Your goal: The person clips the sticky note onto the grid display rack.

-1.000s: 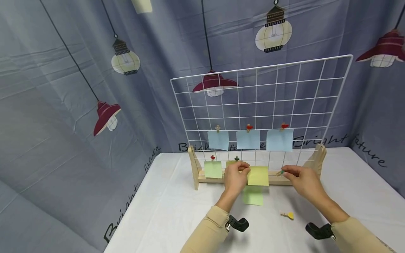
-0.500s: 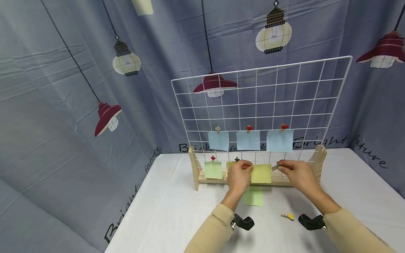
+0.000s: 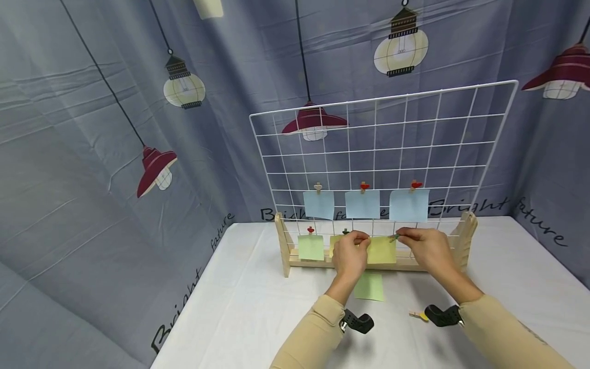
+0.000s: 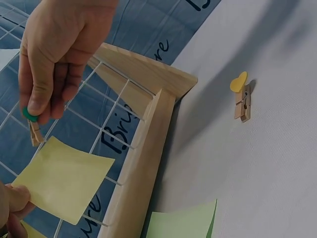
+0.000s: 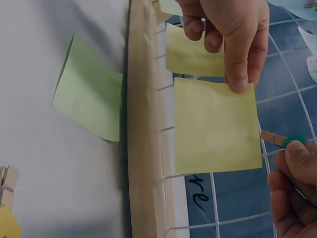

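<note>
My left hand (image 3: 350,256) pinches a yellow sticky note (image 3: 382,251) by its upper left corner, holding it against the lower part of a white wire grid (image 3: 373,151). Between the thumb and fingers of my right hand (image 3: 428,248) is a small wooden clothespin (image 5: 273,138) with a green top. The clothespin's tip is right at the note's top edge in the right wrist view. Left of this note, another yellow note (image 5: 195,52) hangs on the grid, partly hidden by my left hand.
Three blue notes (image 3: 362,205) hang in a row above, each under a clothespin. A green note (image 3: 311,248) is clipped at the lower left. On the table lie a loose green note (image 5: 91,91) and a yellow-heart clothespin (image 4: 241,99). A wooden base (image 3: 286,251) supports the grid.
My left hand has brought the yellow note slightly right and up against the grid. My right hand has moved left and up, bringing the clothespin to the note's top edge.
</note>
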Tool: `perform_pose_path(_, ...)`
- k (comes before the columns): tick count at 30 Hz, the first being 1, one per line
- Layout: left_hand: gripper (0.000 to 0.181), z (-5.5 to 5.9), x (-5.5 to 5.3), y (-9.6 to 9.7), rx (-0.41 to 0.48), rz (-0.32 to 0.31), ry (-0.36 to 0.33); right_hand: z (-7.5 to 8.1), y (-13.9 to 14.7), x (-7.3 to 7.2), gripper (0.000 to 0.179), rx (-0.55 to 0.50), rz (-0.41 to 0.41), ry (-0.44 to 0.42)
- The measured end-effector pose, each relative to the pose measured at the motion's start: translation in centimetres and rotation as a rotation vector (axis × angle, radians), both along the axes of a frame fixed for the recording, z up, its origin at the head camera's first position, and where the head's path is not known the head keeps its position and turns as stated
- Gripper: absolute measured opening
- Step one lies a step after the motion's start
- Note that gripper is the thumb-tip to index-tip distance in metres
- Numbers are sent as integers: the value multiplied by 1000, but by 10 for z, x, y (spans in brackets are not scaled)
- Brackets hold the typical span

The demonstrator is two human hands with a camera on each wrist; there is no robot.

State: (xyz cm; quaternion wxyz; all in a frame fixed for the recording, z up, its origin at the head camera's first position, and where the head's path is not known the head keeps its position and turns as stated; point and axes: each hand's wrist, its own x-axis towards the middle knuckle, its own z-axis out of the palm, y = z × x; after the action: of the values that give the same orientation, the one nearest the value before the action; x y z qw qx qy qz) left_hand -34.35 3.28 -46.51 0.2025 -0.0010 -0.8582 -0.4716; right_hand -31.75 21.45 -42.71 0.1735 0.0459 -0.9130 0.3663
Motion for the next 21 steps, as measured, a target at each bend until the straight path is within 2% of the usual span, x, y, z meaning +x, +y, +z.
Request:
perform_pose_path(12,4,-1,1,1,32,7,-11,-3,-13,-7,16,-49,-25,141)
perform_pose_path(21,5,0,0,2,24,29,4,-9,-17,-11,14,-19,-25,171)
